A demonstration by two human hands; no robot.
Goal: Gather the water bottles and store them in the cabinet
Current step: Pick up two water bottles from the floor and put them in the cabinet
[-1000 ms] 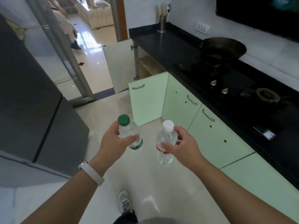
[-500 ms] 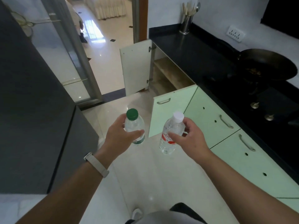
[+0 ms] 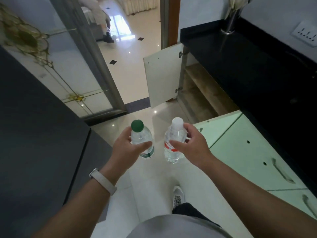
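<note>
My left hand (image 3: 125,148) grips a clear water bottle with a green cap (image 3: 139,134) and a green label, held upright in front of me. My right hand (image 3: 192,146) grips a second clear bottle with a white cap (image 3: 175,136) and a red label, a little to the right. The two bottles are close together but apart. Ahead and to the right, an open cabinet (image 3: 197,93) under the black counter shows wooden shelves, with its white door (image 3: 161,76) swung out towards the floor space.
A pale green cabinet door (image 3: 212,127) stands open just right of my right hand. A black countertop (image 3: 248,66) runs along the right with a metal utensil holder (image 3: 231,19). A dark fridge (image 3: 34,134) is on the left, and a glass sliding door (image 3: 68,66) leads to another room.
I have walked forward along the counter with both bottles held; the open white-doored cabinet is nearer and the wok has left the view.
</note>
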